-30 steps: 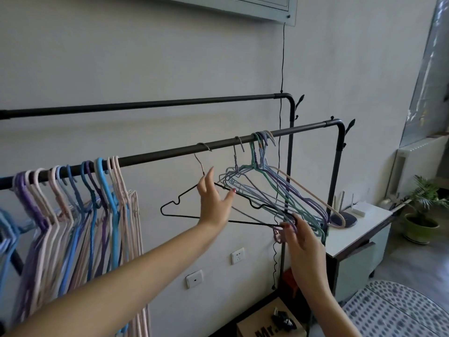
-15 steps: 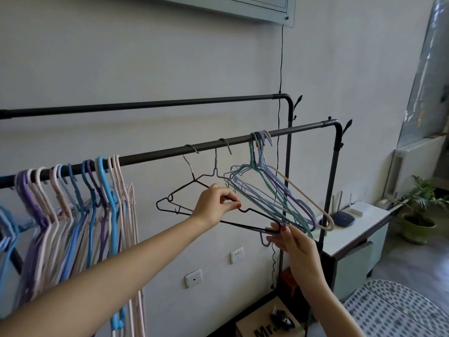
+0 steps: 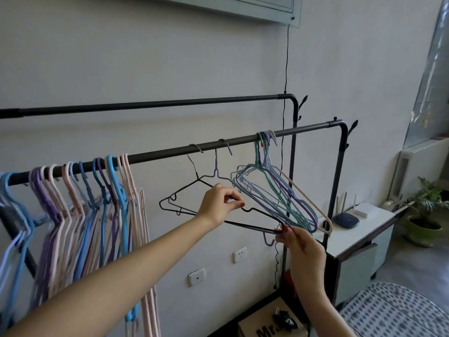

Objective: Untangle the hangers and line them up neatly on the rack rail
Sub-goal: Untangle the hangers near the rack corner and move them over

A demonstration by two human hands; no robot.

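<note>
A black rack rail [image 3: 160, 154] runs across the view, front of two. Two thin hangers, one black [image 3: 170, 207] and one grey-purple [image 3: 215, 166], hang side by side at its middle. My left hand [image 3: 220, 205] pinches their upper right arm. My right hand [image 3: 298, 244] grips their lower right corner, where a small hook hangs down. Just right of them a tangled bunch of purple, green and beige hangers [image 3: 279, 198] hangs on the rail. At the left, several blue, purple and pink hangers [image 3: 80, 205] hang in a close row.
A second black rail [image 3: 145, 105] runs behind and higher. A white cabinet [image 3: 359, 229] with a router stands at the right, a potted plant [image 3: 425, 210] beyond it. A cardboard box [image 3: 269, 324] sits on the floor below, a dotted rug [image 3: 398, 310] at right.
My left hand has closed onto the black and grey hangers. The grey hanger has been drawn left out of the tangled bunch and hangs next to the black one.
</note>
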